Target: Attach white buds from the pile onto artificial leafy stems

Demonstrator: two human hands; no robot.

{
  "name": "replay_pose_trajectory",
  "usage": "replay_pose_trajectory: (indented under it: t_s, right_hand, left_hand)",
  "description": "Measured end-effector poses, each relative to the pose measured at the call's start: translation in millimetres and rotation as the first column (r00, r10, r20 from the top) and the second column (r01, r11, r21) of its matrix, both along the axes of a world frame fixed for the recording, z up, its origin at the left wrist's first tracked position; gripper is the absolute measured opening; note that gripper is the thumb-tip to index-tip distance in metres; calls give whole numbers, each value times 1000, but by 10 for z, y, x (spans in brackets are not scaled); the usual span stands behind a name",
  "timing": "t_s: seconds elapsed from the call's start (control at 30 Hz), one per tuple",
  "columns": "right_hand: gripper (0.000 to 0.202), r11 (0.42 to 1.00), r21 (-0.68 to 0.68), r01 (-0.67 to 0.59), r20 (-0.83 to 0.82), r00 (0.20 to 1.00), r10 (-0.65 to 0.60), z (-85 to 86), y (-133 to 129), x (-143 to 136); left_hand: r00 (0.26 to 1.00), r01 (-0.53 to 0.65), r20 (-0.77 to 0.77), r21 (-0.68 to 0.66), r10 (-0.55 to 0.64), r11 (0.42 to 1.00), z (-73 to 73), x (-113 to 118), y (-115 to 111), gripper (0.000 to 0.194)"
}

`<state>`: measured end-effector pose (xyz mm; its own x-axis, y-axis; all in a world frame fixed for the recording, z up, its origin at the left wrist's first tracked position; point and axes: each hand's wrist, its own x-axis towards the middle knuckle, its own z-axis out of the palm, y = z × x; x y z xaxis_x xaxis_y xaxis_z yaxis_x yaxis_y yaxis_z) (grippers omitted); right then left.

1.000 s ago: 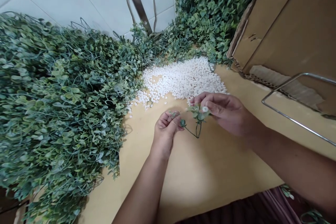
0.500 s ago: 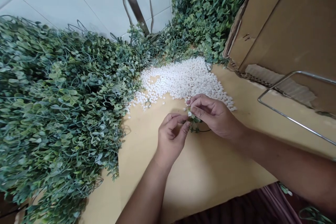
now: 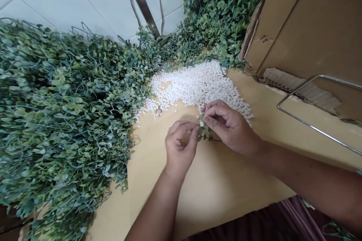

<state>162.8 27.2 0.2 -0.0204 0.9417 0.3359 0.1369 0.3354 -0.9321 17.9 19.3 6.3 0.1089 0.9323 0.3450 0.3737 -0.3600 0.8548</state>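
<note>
My left hand (image 3: 181, 143) is closed in a pinch, thumb against fingers, at a thin green leafy sprig (image 3: 207, 136). Across from it, my right hand (image 3: 229, 126) pinches the upper part of the same sprig, close to a small white bead-like piece (image 3: 201, 124). The white piece sits between the two hands' fingertips. Just beyond the hands, a spread of many small white pieces (image 3: 195, 83) lies on the tan tabletop (image 3: 152, 158). My fingers hide part of the sprig's stem.
A large heap of green artificial foliage (image 3: 65, 113) fills the left side. More foliage (image 3: 223, 15) stands at the back. At the right are a cardboard box (image 3: 316, 34) and a bent metal wire frame (image 3: 313, 127). A metal strip (image 3: 141, 3) leans at the tiled wall.
Both hands have shifted slightly left with the sprig. The white piece has moved a little left and down with them.
</note>
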Motion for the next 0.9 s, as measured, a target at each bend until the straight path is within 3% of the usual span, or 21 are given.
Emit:
replay_pose_trajectory:
  t_s: [0.13, 0.2, 0.27, 0.33, 0.4, 0.53, 0.63, 0.77, 0.9]
  right_hand:
    - [15, 995, 1, -101, 0, 995, 101, 64, -22, 26]
    - [21, 971, -25, -237, -32, 971, 236, 123, -30, 67]
    - [33, 903, -57, -426, -107, 902, 419, 179, -32, 112]
    - [46, 836, -95, -541, -185, 834, 519, 204, -23, 138]
    - [47, 851, -167, -498, -228, 859, 458, 179, -4, 130]
    - [26, 869, -350, -351, -271, 925, 265, 17, 28, 30]
    - [24, 845, -414, -338, -211, 939, 272, -68, 24, -44]
    - [13, 875, -385, -292, 64, 938, 342, -27, -12, -81]
    - [20, 960, -192, -206, 343, 902, 262, 28, -52, -89]
  left_hand:
    - [994, 18, 111, -112, -6, 994, 1, -26, 25, 12]
    - [980, 20, 199, -196, 19, 980, -24, -52, 38, 13]
    - [956, 30, 290, -278, 54, 960, -55, -78, 48, 13]
    - [936, 48, 344, -329, 72, 943, -75, -93, 51, 12]
    - [940, 61, 337, -323, 55, 944, -75, -91, 50, 13]
    - [973, 63, 232, -194, -17, 979, -43, -60, 45, 14]
    - [981, 32, 192, -131, -6, 991, -41, -52, 49, 12]
    - [983, -23, 179, -125, 46, 992, -57, -63, 47, 11]
    - [988, -44, 145, -108, 60, 993, -43, -68, 33, 11]
